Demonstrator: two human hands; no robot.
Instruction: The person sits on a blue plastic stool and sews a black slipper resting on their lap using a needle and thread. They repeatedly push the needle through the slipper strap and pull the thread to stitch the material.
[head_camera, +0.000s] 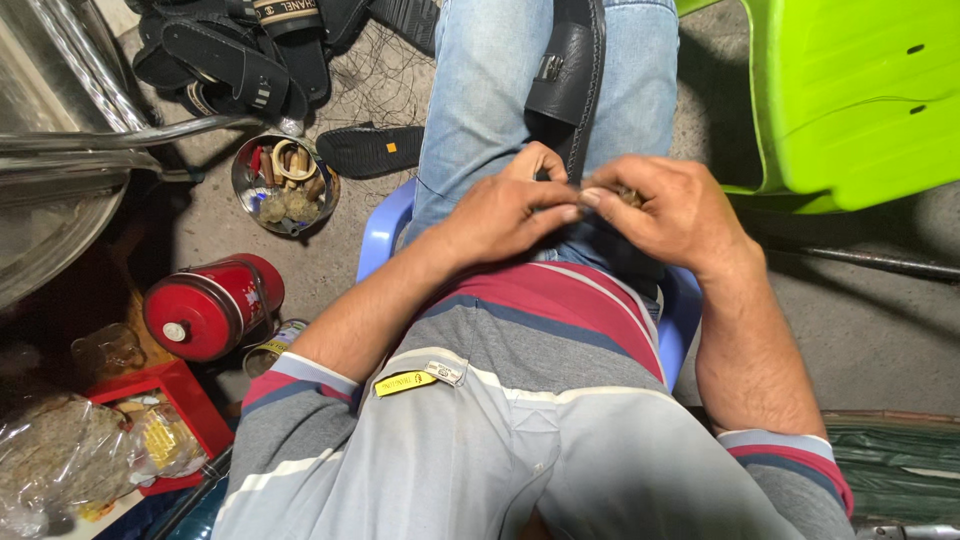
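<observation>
I sit on a blue plastic stool with a black sandal lying on my lap, between my jeans-clad legs. My left hand and my right hand meet over the near end of the sandal. The fingertips of both hands touch at the middle. My right hand pinches something small and brownish; what it is cannot be told. My left thumb and fingers are closed toward the same spot, next to the sandal's edge.
A round metal bowl of small bits stands on the concrete floor at left, by a loose black sole and a pile of black sandals. A red canister lies lower left. A green plastic chair stands at right.
</observation>
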